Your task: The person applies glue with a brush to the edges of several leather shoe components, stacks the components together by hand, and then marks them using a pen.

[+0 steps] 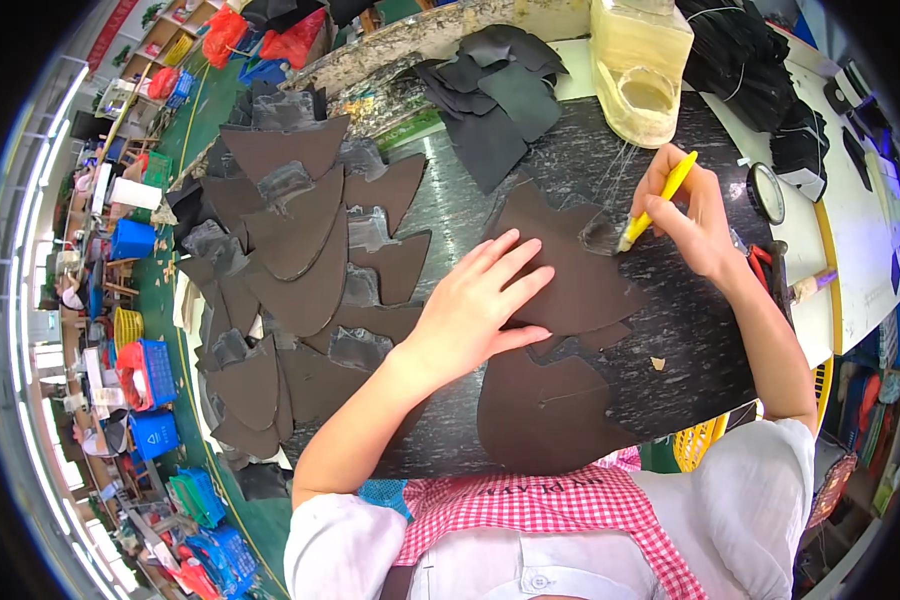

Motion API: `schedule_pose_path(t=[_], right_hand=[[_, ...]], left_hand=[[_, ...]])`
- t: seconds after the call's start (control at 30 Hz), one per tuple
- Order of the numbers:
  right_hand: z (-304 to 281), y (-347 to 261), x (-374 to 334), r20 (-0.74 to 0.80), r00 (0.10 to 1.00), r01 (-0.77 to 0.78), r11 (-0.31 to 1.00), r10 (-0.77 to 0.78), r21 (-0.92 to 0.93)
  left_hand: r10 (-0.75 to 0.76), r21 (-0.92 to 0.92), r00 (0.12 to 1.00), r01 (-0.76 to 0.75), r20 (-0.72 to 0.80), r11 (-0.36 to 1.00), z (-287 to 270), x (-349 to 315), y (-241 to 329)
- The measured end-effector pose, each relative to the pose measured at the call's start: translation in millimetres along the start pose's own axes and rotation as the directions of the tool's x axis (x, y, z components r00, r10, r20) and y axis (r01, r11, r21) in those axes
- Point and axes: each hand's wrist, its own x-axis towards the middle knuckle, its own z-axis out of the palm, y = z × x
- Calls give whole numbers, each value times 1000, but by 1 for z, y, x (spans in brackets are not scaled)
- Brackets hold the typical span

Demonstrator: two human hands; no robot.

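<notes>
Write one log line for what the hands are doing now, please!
left hand: resting on brown piece | right hand: holding yellow brush at piece's edge | pale container: beyond right hand

Remotely, I see a notched dark-brown panel (568, 278) lying flat nearside of the pale container (640, 60); the yellow brush (678, 176) slants tip-down, closer to that container.

Dark lettering (545, 487) on red-checked apron (530, 512), pale symbol (154, 439) on blue bin (163, 422)

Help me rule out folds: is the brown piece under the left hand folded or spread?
Spread: the brown piece lies flat with its broad outline showing, and the left hand rests on it.
</notes>
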Motion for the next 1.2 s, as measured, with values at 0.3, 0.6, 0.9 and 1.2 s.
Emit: schedule_pose_path(t=[0.3,0.6,0.9,1.2], right_hand=[[11,23,-36,-167,976,145,989,-138,31],[-8,-3,10,-342,890,190,927,-302,-325],[29,-12,-2,-213,916,350,936,-340,14],[45,-8,-16,-211,917,341,940,-339,-32]], left_hand=[[26,166,988,-52,151,985,-2,19,15],[91,352,966,0,-243,936,-35,4,6],[-14,33,997,11,79,999,-32,-21,1],[-16,-22,999,17,36,1000,-2,-9,-17]])
